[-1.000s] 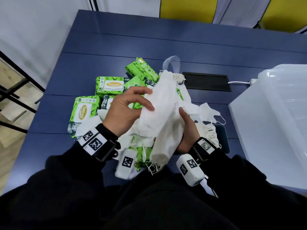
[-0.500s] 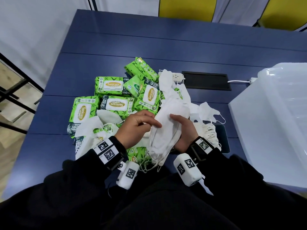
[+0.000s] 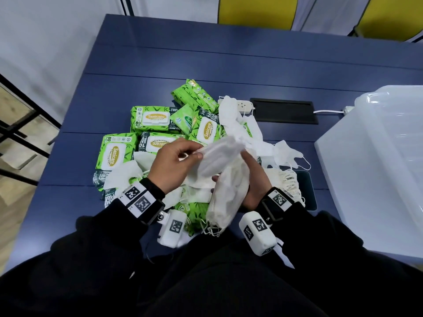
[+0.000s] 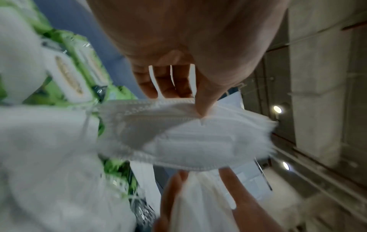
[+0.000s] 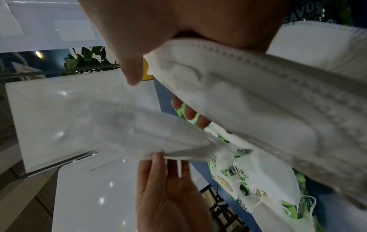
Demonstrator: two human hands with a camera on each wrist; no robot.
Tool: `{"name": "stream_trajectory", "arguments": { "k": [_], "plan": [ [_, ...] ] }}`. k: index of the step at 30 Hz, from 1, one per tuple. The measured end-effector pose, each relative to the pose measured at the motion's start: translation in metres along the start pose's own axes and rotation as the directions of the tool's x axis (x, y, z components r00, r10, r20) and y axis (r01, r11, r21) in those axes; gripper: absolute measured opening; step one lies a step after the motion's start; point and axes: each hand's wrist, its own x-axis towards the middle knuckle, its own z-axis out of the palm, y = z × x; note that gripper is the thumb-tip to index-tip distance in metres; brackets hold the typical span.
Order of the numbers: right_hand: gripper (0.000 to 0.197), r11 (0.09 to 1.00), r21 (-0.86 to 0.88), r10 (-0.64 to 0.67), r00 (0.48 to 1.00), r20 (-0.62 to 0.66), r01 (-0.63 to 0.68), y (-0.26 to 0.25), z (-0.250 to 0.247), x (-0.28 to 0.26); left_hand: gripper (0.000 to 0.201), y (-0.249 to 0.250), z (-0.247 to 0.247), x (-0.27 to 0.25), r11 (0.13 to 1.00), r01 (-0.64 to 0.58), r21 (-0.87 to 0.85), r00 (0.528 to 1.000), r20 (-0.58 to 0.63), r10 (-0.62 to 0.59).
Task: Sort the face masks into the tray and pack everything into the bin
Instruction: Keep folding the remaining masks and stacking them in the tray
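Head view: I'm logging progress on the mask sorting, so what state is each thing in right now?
left hand: pinches a single mask, lifted off the pile.
right hand: grips a stack of masks, held above the table.
loose masks: unsorted, lying over the wipe packs.
wipe packs: piled on the table, not packed.
bin: on the table's right; no contents visible.

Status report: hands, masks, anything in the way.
Left hand pinches one mask. Right hand grips the mask stack. Loose masks tangled over wipe packs. Bin at right.
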Motion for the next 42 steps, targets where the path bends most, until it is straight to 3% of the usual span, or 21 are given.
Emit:
{"name": "stream_trajectory", "arguments": {
  "k": [3, 5, 7, 8, 10, 12, 13, 15, 18, 20, 21, 23, 26, 31, 36, 38, 40, 42],
  "plan": [
    [0.084, 0.982, -0.180, 0.034, 0.993, -0.114, -0.054, -0.009, -0.011, 0.002, 0.019, 0.011, -0.008, 0.006, 0.911, -0.289, 0.295, 0.957, 0.101, 0.271],
    [0.089, 0.965, -0.242, 0.080, 0.992, -0.099, -0.102, -0.009, -0.012, 0.002, 0.022, 0.020, -0.007, 0.009, 0.723, -0.481, 0.496, 0.876, 0.231, 0.424],
    [0.089, 0.966, -0.230, 0.112, 0.992, -0.051, -0.120, -0.004, -0.005, 0.001, 0.020, 0.023, 0.001, 0.009, 0.561, -0.594, 0.577, 0.800, 0.352, 0.486],
    [0.086, 0.976, -0.196, 0.091, 0.996, -0.020, -0.093, -0.001, -0.001, 0.000, 0.020, 0.023, 0.008, 0.009, 0.520, -0.631, 0.576, 0.772, 0.401, 0.493],
    [0.079, 0.990, -0.133, 0.049, 0.999, 0.025, -0.045, 0.002, 0.004, 0.001, 0.023, 0.019, 0.025, 0.005, 0.506, -0.688, 0.520, 0.726, 0.481, 0.492],
    [0.079, 0.995, -0.089, 0.052, 0.999, 0.017, -0.050, 0.002, 0.009, 0.000, 0.026, 0.015, 0.042, -0.002, 0.551, -0.717, 0.427, 0.691, 0.535, 0.485],
    [0.081, 0.994, -0.085, 0.063, 0.998, 0.003, -0.062, 0.001, 0.010, 0.000, 0.026, 0.014, 0.049, -0.005, 0.586, -0.713, 0.385, 0.689, 0.540, 0.484],
    [0.079, 0.991, -0.104, 0.074, 0.996, -0.059, -0.080, -0.002, 0.005, 0.001, 0.027, 0.010, 0.056, -0.011, 0.679, -0.657, 0.328, 0.733, 0.492, 0.471],
    [0.044, 0.996, -0.090, -0.035, 0.988, -0.150, 0.021, -0.008, 0.000, 0.000, 0.036, 0.007, 0.054, -0.017, 0.867, -0.434, 0.244, 0.877, 0.337, 0.344],
    [0.040, 0.994, -0.014, -0.108, 0.975, -0.195, 0.107, -0.010, -0.001, -0.002, 0.058, 0.005, 0.053, -0.019, 0.953, -0.232, 0.193, 0.958, 0.216, 0.190],
    [0.043, 0.990, 0.015, -0.137, 0.967, -0.216, 0.143, -0.010, 0.000, -0.003, 0.068, 0.004, 0.055, -0.019, 0.979, -0.133, 0.153, 0.977, 0.186, 0.103],
    [0.044, 0.981, 0.032, -0.179, 0.951, -0.250, 0.193, -0.010, 0.003, -0.003, 0.077, 0.003, 0.061, -0.019, 0.992, -0.046, 0.113, 0.972, 0.235, 0.018],
    [0.040, 0.978, 0.051, -0.181, 0.946, -0.268, 0.201, -0.009, 0.011, -0.003, 0.069, -0.001, 0.070, -0.019, 0.969, -0.055, 0.239, 0.935, 0.354, -0.034],
    [0.027, 0.987, 0.075, -0.118, 0.952, -0.281, 0.145, -0.012, 0.004, -0.002, 0.042, 0.001, 0.065, -0.019, 0.901, -0.057, 0.430, 0.944, 0.318, -0.092],
    [0.029, 0.989, 0.101, -0.072, 0.948, -0.311, 0.108, -0.011, 0.002, 0.002, 0.042, 0.000, 0.060, -0.023, 0.858, -0.029, 0.513, 0.937, 0.313, -0.155],
    [0.033, 0.996, 0.075, -0.025, 0.951, -0.308, 0.050, -0.014, 0.002, 0.004, 0.041, 0.000, 0.060, -0.022, 0.875, -0.025, 0.483, 0.917, 0.359, -0.172],
    [0.022, 0.996, 0.060, -0.050, 0.960, -0.274, 0.068, -0.019, 0.001, 0.009, 0.039, -0.001, 0.062, -0.019, 0.935, -0.005, 0.355, 0.904, 0.402, -0.147],
    [0.014, 0.991, 0.034, -0.115, 0.967, -0.228, 0.126, -0.028, 0.002, 0.015, 0.036, -0.006, 0.063, -0.015, 0.982, 0.107, 0.157, 0.928, 0.338, -0.156]
  ]
}}
